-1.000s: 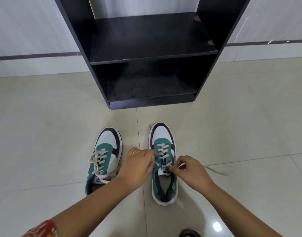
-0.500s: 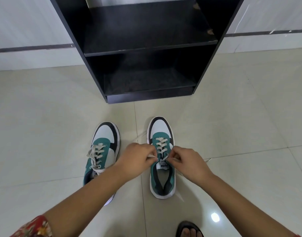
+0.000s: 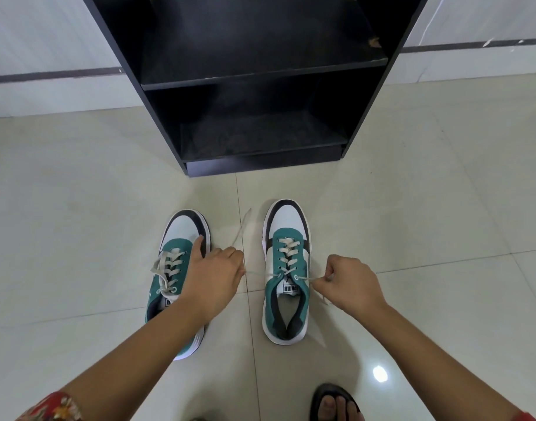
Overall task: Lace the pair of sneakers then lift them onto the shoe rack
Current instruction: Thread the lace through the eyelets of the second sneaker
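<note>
Two green & white sneakers sit side by side on the tile floor (image 3: 78,208), just in front of the black shoe rack (image 3: 260,77). The left hand (image 3: 213,278) pinches one end of the lace (image 3: 257,273) of the right sneaker (image 3: 286,268). The right hand (image 3: 350,284) pinches the other end, pulled tight. The left hand partly covers the left sneaker (image 3: 177,268), maybe touching it.
</note>
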A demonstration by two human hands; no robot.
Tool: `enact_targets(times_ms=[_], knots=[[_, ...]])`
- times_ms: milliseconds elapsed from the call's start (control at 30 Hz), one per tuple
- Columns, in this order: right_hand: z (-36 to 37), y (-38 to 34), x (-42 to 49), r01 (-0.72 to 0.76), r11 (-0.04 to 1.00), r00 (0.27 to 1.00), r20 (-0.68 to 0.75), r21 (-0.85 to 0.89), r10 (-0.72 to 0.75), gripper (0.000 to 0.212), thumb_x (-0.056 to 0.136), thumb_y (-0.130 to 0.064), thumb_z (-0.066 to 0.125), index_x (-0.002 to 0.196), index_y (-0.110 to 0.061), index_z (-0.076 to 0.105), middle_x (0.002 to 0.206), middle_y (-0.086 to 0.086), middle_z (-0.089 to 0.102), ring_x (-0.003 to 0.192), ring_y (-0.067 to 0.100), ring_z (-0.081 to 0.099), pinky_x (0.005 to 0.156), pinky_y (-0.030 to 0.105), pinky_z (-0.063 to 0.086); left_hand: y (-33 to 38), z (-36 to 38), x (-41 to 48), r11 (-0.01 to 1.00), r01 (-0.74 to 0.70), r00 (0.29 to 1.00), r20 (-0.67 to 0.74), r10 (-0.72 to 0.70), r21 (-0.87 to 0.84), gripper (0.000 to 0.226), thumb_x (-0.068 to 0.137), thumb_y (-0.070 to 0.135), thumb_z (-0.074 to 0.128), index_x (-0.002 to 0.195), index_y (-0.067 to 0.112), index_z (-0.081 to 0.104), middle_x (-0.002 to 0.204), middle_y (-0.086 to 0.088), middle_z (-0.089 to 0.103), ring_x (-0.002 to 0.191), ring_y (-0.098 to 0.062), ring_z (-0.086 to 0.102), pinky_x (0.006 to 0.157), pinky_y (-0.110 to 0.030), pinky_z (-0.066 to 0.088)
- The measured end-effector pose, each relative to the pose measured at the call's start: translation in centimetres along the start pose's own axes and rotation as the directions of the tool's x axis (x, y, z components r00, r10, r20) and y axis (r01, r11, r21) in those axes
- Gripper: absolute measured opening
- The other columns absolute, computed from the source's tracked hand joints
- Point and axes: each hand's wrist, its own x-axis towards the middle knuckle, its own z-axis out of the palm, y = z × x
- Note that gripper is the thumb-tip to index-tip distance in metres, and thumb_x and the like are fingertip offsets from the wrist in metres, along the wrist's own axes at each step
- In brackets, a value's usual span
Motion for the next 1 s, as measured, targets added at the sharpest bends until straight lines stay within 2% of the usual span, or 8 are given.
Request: enact_targets(times_ms=[200, 333, 400, 467, 600, 733, 800, 1000], knots=[[0.5, 0.1, -0.3, 0.008, 0.999, 1.000, -0.022, -0.038, -0.009, 0.026, 0.078, -0.037, 0.060, 0.072, -0.015, 0.048, 0.072, 0.000, 0.056, 0.068, 0.024, 0.051, 0.053, 0.029, 0.033, -0.4, 0.3, -0.1, 0.998, -0.015, 1.000, -0.004, 0.015, 0.064, 0.013, 0.081, 0.027, 0.066, 0.072, 0.020, 0.060, 0.068, 0.005, 0.065, 0.066, -0.020, 0.064, 0.104, -0.061, 0.033], [1.5, 0.4, -0.6, 0.190, 0.975, 0.968, -0.148, -0.111, -0.205, 0.015, 0.083, -0.029, 0.056, 0.079, -0.018, 0.047, 0.082, 0.002, 0.063, 0.072, 0.023, 0.053, 0.055, 0.029, 0.033, -0.1, 0.4, -0.2, 1.000, -0.019, 0.992, -0.121, 0.022, 0.025, 0.010, 0.075, 0.029, 0.072, 0.078, 0.024, 0.064, 0.076, 0.008, 0.067, 0.079, -0.020, 0.066, 0.105, -0.056, 0.032], [1.6, 0.8, -0.8, 0.265, 0.950, 0.924, -0.238, -0.167, -0.300, 0.011, 0.083, -0.026, 0.059, 0.087, -0.017, 0.054, 0.086, 0.001, 0.061, 0.078, 0.024, 0.055, 0.060, 0.030, 0.038, 0.7, 0.0, -0.6, 0.995, 0.012, 0.986, -0.162, -0.027, -0.097, 0.017, 0.077, 0.035, 0.071, 0.091, 0.027, 0.064, 0.089, 0.008, 0.068, 0.093, -0.020, 0.064, 0.097, -0.048, 0.041], [1.3, 0.7, -1.5, 0.241, 0.961, 0.911, -0.310, -0.138, -0.273, 0.015, 0.086, -0.034, 0.056, 0.084, -0.020, 0.054, 0.082, -0.003, 0.059, 0.074, 0.020, 0.053, 0.057, 0.029, 0.040, 1.8, -0.5, -1.2, 0.938, 0.103, 0.989, -0.070, -0.133, -0.330, 0.016, 0.086, 0.041, 0.058, 0.090, 0.026, 0.063, 0.086, 0.010, 0.066, 0.084, -0.016, 0.062, 0.079, -0.036, 0.049], [1.5, -0.6, -2.3, -0.038, 0.965, 0.999, -0.002, 0.261, 0.040, 0.038, 0.089, -0.053, 0.047, 0.073, -0.020, 0.057, 0.064, -0.007, 0.059, 0.062, 0.012, 0.055, 0.053, 0.027, 0.038, 3.6, -0.4, -1.0, 0.425, 0.518, 0.855, 0.451, -0.255, -0.742, 0.035, 0.092, 0.047, 0.045, 0.088, 0.018, 0.065, 0.088, 0.001, 0.069, 0.083, -0.017, 0.063, 0.077, -0.036, 0.049], [2.0, -2.0, -1.7, -0.217, 0.587, 0.972, 0.118, 0.780, 0.202, 0.015, 0.086, -0.024, 0.064, 0.082, -0.009, 0.065, 0.071, -0.003, 0.062, 0.067, 0.012, 0.056, 0.057, 0.021, 0.042, 5.8, -1.2, 0.0, -0.105, 0.613, 0.730, 0.612, -0.305, -0.783, 0.017, 0.088, 0.030, 0.059, 0.088, 0.013, 0.061, 0.079, 0.002, 0.062, 0.073, -0.014, 0.055, 0.065, -0.026, 0.042], [1.8, -2.9, -1.8, -0.240, 0.506, 0.966, 0.153, 0.828, 0.209, 0.010, 0.084, -0.020, 0.067, 0.082, -0.010, 0.066, 0.070, -0.004, 0.062, 0.062, 0.006, 0.055, 0.056, 0.018, 0.042, 6.3, -1.3, 0.4, -0.119, 0.614, 0.723, 0.616, -0.313, -0.781, 0.021, 0.085, 0.031, 0.064, 0.088, 0.011, 0.060, 0.075, 0.000, 0.059, 0.069, -0.014, 0.052, 0.064, -0.026, 0.041], [2.1, -3.6, -1.6, -0.342, 0.392, 0.931, 0.251, 0.854, 0.266, 0.019, 0.084, -0.019, 0.067, 0.071, -0.010, 0.056, 0.072, 0.005, 0.063, 0.062, 0.012, 0.057, 0.052, 0.020, 0.045, 6.3, -1.0, 1.0, 0.113, 0.646, 0.751, 0.602, -0.271, -0.754, 0.025, 0.084, 0.035, 0.063, 0.080, 0.012, 0.055, 0.065, 0.000, 0.058, 0.057, -0.013, 0.051, 0.054, -0.025, 0.043]])
